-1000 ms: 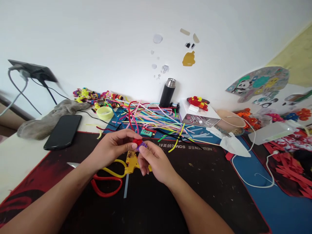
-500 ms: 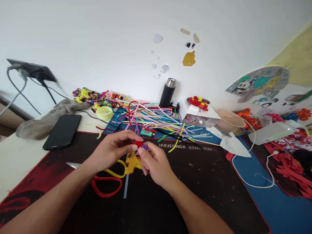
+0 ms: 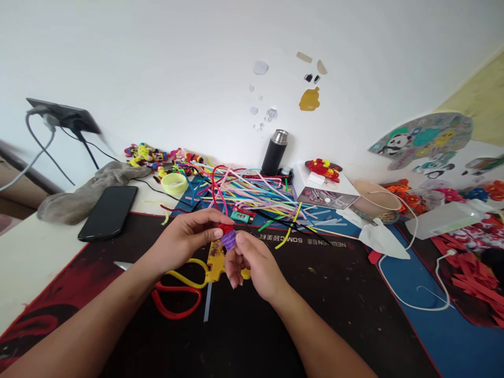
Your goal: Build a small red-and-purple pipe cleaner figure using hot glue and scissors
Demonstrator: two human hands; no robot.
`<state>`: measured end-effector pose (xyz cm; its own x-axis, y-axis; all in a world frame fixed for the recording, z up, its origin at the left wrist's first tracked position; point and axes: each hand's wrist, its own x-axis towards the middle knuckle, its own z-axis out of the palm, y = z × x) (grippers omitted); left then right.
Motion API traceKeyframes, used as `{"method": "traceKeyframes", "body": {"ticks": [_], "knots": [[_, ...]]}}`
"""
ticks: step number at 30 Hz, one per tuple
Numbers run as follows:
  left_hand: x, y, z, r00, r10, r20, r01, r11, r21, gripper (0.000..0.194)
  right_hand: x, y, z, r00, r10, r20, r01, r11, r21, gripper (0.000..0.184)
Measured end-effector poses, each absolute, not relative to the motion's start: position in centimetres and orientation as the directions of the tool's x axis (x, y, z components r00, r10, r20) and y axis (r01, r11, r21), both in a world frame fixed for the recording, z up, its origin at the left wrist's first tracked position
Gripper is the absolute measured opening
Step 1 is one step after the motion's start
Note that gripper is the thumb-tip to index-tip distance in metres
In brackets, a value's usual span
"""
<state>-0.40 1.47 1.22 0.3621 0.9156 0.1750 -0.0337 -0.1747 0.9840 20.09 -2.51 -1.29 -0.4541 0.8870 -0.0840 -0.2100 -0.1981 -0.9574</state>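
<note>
A white wall (image 3: 177, 68) rises behind the pale desk (image 3: 23, 283); stickers (image 3: 310, 99) dot the wall, with a dark socket panel (image 3: 65, 113) at left. At upper right, a yellowish area (image 3: 486, 100) meets the white. Light is soft. The brownish shape (image 3: 11, 178) at the left edge may be furniture.

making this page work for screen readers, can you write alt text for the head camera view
A left hand and right hand pinch a small red-and-purple piece above a dark mat. On it lie scissors and a yellow tool; behind are a heap of colourful strands and a black flask, with a phone to the left.
</note>
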Motion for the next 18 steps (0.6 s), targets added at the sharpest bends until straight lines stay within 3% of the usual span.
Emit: {"method": "traceKeyframes", "body": {"ticks": [10, 15, 18], "knots": [[-0.7, 1.3, 1.4, 0.351, 0.918, 0.182, 0.021, -0.202, 0.979, 0.03, 19.8, -2.5, -1.6, -0.464, 0.88, -0.1, -0.251, -0.239, -0.938, 0.056], [-0.6, 0.6, 2.4, 0.393, 0.894, 0.217, 0.088, -0.271, 0.958, 0.029, 19.7, -2.9, -0.7, -0.473, 0.878, -0.075, -0.184, -0.182, -0.966, 0.05], [-1.9, 0.9, 2.4, 0.33, 0.927, 0.179, 0.171, -0.245, 0.954, 0.036, 19.9, -2.8, -0.6, -0.446, 0.894, -0.048, -0.16, -0.132, -0.978, 0.049]]}}
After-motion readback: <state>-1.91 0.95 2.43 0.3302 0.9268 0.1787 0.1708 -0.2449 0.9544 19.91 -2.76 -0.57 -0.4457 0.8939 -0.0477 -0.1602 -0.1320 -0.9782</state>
